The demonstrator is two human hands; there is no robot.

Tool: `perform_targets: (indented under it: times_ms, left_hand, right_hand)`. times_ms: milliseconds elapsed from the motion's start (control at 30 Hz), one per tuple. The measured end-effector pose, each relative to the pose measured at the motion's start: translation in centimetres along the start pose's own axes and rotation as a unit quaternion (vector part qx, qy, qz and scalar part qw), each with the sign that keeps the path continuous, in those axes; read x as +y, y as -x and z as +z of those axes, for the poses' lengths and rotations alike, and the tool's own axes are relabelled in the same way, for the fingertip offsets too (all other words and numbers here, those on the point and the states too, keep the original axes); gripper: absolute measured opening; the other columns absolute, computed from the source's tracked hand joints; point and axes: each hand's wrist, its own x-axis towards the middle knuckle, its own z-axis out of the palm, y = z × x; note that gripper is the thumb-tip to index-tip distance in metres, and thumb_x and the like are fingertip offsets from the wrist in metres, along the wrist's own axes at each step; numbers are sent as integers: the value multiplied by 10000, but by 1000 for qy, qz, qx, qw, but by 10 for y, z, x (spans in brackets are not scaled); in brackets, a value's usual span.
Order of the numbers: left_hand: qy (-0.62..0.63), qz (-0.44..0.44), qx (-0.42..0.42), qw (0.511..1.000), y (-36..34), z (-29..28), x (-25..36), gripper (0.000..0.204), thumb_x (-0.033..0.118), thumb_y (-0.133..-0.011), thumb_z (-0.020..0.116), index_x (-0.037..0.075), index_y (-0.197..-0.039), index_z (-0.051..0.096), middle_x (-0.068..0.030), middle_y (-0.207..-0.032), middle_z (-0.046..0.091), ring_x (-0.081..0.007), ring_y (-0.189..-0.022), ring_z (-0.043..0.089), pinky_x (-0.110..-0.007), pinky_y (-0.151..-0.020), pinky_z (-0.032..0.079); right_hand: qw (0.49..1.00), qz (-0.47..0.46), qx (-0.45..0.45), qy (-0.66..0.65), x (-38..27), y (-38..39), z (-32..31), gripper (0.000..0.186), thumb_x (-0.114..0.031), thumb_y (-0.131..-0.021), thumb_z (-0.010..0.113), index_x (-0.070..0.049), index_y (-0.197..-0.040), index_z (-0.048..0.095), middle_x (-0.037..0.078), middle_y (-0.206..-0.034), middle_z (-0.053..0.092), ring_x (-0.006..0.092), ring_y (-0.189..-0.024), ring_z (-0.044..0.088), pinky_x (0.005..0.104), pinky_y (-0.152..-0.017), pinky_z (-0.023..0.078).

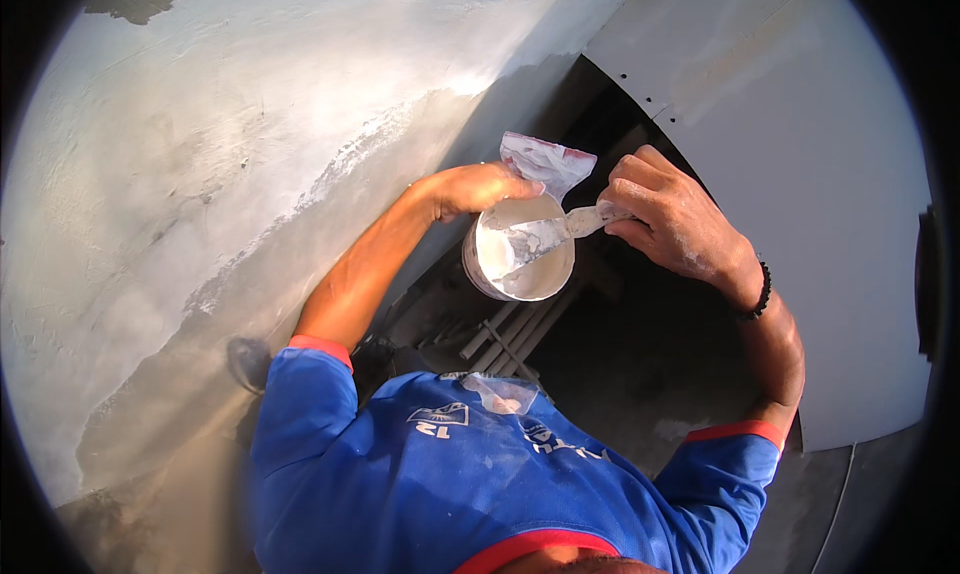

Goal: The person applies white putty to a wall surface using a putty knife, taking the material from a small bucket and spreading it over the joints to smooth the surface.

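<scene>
My left hand (478, 188) is closed on the rim of a small white bucket (487, 277) and also holds a flat, red-edged spreader (550, 161) smeared with white putty. The spreader sticks out beyond the bucket's far side. Inside the bucket, pale putty (494, 255) coats the wall and part of the bottom. In my right hand (668, 212) is the handle of a putty knife (538, 240), its fingers wrapped round it. The knife's putty-streaked blade reaches over the rim into the bucket's mouth.
A wall (200, 144) patched with white and grey plaster rises on the left. On the right stands a large pale board (800, 204) with dark screw heads along its edge. Below the bucket, several light strips (515, 339) lie in the dark gap between them.
</scene>
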Motion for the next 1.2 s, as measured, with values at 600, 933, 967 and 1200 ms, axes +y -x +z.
perform_targets:
  times_ms: [600,933,967,1200]
  left_hand:
    - [112,5,-48,993,15,8,17,455,379,-949,557,-15,-1169,619,-124,-1112,654,-176,-1003,618,-320,-884,483]
    - [92,-6,-74,993,13,2,8,479,408,-961,525,-7,-1179,623,-120,-1113,656,-168,-1001,612,-324,-874,479]
    - [76,-6,-83,994,12,0,8,484,413,-962,521,-7,-1180,624,-123,-1111,657,-167,-1003,612,-324,-869,480]
    - [97,0,-55,994,16,7,15,481,405,-968,505,-4,-1195,618,-138,-1127,654,-200,-1024,610,-341,-902,465]
  right_hand:
    - [603,347,383,-608,49,45,123,441,-246,-960,548,-11,-1324,466,27,-962,605,123,-901,596,310,-747,521]
    - [364,208,328,-847,-1,-20,198,415,-310,-944,582,-10,-1219,503,101,-1109,619,201,-994,624,346,-858,535]
    - [371,203,349,-837,0,-22,191,413,-309,-943,583,-13,-1220,503,98,-1102,620,204,-997,623,353,-865,534]
    - [561,220,453,-657,73,27,47,325,-68,-922,532,40,-1223,475,123,-1031,631,215,-850,686,283,-598,632]
